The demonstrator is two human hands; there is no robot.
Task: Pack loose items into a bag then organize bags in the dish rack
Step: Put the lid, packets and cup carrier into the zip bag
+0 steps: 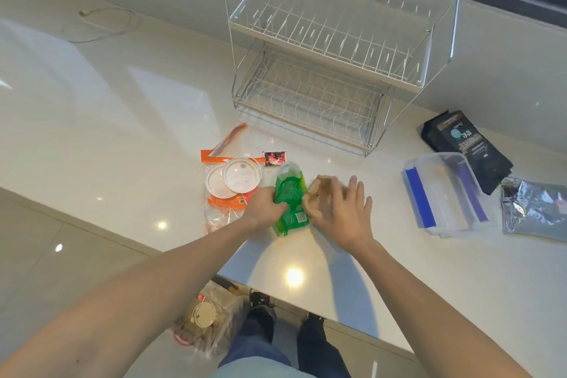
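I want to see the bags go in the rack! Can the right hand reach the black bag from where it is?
Probably yes. The right hand rests by the green bag, and the black bag lies further right, partly under the clear box. Its upper end shows free, so reaching over the box looks possible.

Rack access: dish rack [334,70] is standing with both tiers open at the front.
Approach path: bare counter [352,163] is lying before it.
Right flank: plastic container [445,193] and black pouch [466,147] are crowding.
Left flank: orange bag [227,190] is lying.
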